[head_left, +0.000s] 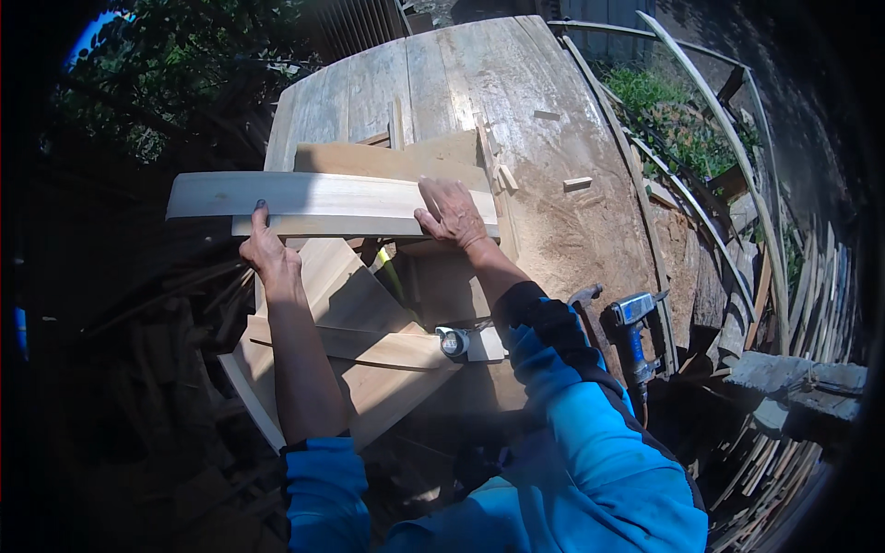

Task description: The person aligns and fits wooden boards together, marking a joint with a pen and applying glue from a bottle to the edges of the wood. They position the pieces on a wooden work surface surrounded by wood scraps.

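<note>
A long pale wooden board lies crosswise at the near edge of the workbench, its left end jutting past the bench. My left hand grips its near side, thumb on top and the other fingers mostly hidden below. Near the board's right end, my right hand is closed over it with bent fingers. Another light wooden strip shows along the near side, under the board. Behind it is a flat tan panel, partly in my shadow.
The weathered workbench carries sawdust and small wood offcuts. Nearer me are several planks, a tape measure, a hammer and a blue-and-silver nail gun with a hose. Thin wood strips are piled at right.
</note>
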The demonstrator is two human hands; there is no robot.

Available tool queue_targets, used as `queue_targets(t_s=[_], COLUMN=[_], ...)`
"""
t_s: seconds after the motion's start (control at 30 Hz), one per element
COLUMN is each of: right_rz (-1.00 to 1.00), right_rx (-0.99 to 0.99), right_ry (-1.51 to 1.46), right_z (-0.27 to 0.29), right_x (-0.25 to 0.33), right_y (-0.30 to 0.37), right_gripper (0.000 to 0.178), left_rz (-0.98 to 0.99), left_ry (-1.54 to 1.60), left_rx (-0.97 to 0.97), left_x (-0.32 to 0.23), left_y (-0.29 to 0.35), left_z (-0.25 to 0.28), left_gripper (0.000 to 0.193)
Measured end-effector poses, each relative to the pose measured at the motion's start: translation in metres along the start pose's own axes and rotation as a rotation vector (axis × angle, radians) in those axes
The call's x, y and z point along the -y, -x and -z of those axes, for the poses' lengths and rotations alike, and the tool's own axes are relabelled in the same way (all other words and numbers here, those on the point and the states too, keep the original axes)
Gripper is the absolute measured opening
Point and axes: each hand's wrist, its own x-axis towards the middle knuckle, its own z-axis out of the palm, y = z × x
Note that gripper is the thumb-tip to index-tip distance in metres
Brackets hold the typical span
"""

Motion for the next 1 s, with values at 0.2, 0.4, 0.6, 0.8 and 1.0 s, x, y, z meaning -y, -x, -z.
queue_targets(t_s=[0.2,0.4,0.6,0.8,1.0], right_rz=[0.03,0.128,-0.181,0.077,0.202], right_rx=[0.381,0.277,0.358,0.698,0.897], right_ry=[0.037,-0.041,0.121,0.022,-0.105], right_z=[0.044,0.077,0.13,0.119,0.037], right_x=[-0.007,0.0,0.102,0.206,0.24], right_y=[-0.043,-0.054,-0.065,-0.051,0.003], right_gripper=[0.06,0.035,0.037,0.037,0.023], left_rz=[0.019,0.099,0.013,0.105,0.046], left_ry=[0.166,0.422,0.348,-0.241,-0.72], left_rx=[0.093,0.436,0.532,0.162,-0.272], left_x=[-0.01,-0.011,-0.045,-0.004,0.016], left_y=[0.006,-0.028,-0.02,0.068,0.143], left_z=[0.0,0.024,0.082,0.294,0.469], left_gripper=[0.02,0.037,0.085,0.038,0.033])
